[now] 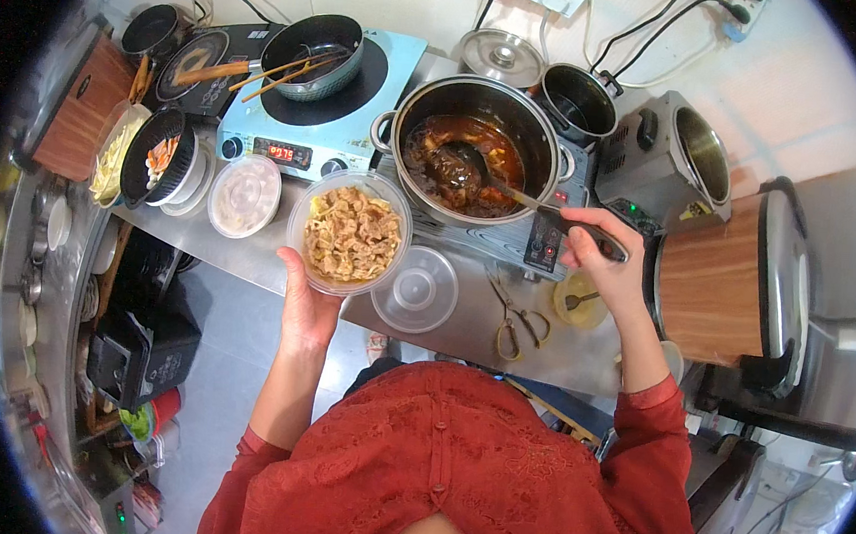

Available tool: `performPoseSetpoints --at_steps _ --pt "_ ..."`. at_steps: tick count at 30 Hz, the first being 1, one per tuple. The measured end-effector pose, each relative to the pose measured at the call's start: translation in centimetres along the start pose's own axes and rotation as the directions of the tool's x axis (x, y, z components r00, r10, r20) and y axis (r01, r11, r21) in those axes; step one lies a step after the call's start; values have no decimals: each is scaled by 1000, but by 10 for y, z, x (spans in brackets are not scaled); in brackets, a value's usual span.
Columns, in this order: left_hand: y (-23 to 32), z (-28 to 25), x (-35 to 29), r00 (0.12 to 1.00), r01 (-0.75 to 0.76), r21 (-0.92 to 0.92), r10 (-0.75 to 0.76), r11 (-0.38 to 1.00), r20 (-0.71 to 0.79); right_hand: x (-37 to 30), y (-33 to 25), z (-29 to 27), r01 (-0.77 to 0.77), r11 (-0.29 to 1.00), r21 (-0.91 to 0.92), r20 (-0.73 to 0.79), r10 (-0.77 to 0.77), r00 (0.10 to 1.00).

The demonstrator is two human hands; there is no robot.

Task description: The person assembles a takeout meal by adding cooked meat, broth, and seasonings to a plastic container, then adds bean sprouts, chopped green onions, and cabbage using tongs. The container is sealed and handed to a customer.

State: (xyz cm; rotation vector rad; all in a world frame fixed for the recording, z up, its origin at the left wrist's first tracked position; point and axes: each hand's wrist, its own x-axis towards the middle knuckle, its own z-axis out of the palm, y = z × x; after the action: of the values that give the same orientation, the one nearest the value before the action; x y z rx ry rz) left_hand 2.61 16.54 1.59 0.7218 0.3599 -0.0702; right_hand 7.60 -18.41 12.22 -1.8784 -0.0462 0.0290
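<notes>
In my left hand [308, 308] is a round clear plastic container [301, 220] filled with brownish sliced food [353, 230] that looks like cooked meat. My right hand [605, 257] grips the dark handle of a ladle [517, 195], whose bowl is dipped in the large steel pot [501, 88]. Dark reddish-brown broth [500, 153] with chunks in it partly fills the pot. The container is held left of the pot, close to its near side. A clear plastic lid [416, 290] lies on the steel counter just below the container and pot.
Scissors [512, 318] lie on the counter near its front edge. A blue induction cooker [394, 66] carries a wok [333, 87] with chopsticks across it. A lidded tub [244, 197] and a black basket [138, 187] stand at left. Rightward are a small dark pot [589, 120] and a wood-grain cooker [710, 277].
</notes>
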Motion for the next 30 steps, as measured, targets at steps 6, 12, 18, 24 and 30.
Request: performPoseSetpoints --at_steps 6,12,18,24,30 --pt "0 -2 -1 1000 3 -4 -3 1000 15 -6 0 -5 -125 950 288 -101 160 982" --pt "-2 1 0 999 -1 -7 2 1000 35 -10 -4 -16 -68 936 347 -185 139 973" --pt "-7 2 4 1000 16 -31 -16 999 26 -7 -8 -24 2 962 272 -249 69 966" --pt "-16 -5 10 999 29 -66 -27 997 27 -11 -24 -32 3 952 306 -266 83 960" --pt "-16 -3 10 999 45 -124 -43 991 20 -26 -55 -20 62 946 318 -208 6 978"
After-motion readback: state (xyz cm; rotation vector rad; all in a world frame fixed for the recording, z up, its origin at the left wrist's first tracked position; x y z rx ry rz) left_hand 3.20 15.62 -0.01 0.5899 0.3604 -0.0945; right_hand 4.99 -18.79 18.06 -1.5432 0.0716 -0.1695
